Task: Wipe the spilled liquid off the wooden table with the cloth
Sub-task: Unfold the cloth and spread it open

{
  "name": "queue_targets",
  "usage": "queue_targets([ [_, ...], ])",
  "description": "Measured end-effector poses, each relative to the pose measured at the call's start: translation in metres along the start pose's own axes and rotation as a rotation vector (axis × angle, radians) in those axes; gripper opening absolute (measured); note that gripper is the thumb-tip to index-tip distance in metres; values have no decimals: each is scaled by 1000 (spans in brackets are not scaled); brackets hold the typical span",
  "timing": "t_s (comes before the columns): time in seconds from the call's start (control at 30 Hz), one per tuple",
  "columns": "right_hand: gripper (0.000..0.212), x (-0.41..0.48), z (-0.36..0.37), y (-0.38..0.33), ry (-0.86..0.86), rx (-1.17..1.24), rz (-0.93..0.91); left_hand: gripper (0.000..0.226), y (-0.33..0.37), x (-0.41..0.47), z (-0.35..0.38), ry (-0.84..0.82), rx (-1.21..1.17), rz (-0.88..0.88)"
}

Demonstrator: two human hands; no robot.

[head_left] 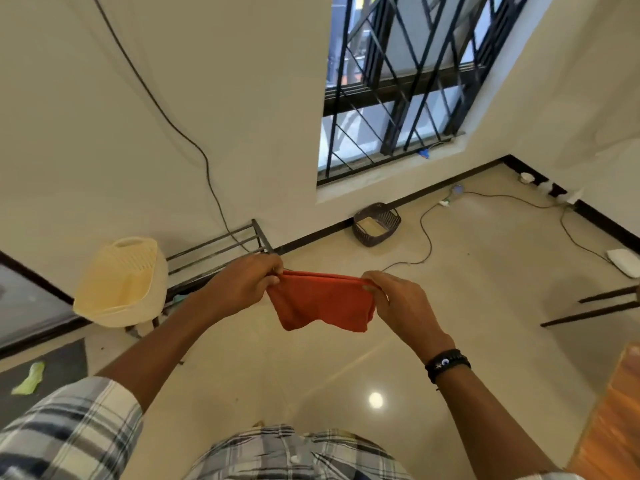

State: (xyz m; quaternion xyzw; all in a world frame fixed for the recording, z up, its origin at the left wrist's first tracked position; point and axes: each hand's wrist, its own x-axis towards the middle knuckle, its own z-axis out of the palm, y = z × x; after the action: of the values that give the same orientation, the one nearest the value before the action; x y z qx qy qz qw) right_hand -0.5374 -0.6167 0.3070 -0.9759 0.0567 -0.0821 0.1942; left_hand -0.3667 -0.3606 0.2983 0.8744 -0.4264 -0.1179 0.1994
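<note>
An orange-red cloth hangs folded in the air in front of me, stretched between both hands above the floor. My left hand pinches its upper left corner. My right hand pinches its upper right corner; a black beaded bracelet sits on that wrist. The wooden table shows only as an orange-brown corner at the lower right edge, well to the right of the cloth. No spilled liquid shows on the visible part of it.
A cream plastic basket stands at the left beside a low black metal rack. A dark woven basket sits by the wall under the barred window. Cables trail across the glossy tiled floor. Dark chair legs reach in from the right.
</note>
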Motion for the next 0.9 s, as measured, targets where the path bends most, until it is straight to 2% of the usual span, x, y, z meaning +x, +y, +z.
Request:
queue_targets([
  [0.07, 25, 7, 3, -7, -45, 3, -12, 8, -4, -13, 1, 49, 18, -21],
  [0.17, 23, 21, 15, -21, -52, 34, -68, 31, -12, -33, -2, 86, 57, -91],
  [0.27, 23, 42, 32, -38, -100, 39, -100, 30, -28, -50, -9, 94, 130, -128],
  [0.47, 23, 100, 83, -87, -178, 27, -189, 29, -86, -81, -25, 141, 142, -313],
  [0.67, 21, 179, 150, -168, -205, 122, -240, 23, -192, -110, -51, 263, 9, -496],
  [0.77, 23, 228, 196, -217, -276, 182, -237, 18, -265, -122, -63, 347, -80, -589],
  [0.9, 23, 285, 267, -279, -412, 265, -215, 23, -370, -132, -76, 320, -153, -749],
])
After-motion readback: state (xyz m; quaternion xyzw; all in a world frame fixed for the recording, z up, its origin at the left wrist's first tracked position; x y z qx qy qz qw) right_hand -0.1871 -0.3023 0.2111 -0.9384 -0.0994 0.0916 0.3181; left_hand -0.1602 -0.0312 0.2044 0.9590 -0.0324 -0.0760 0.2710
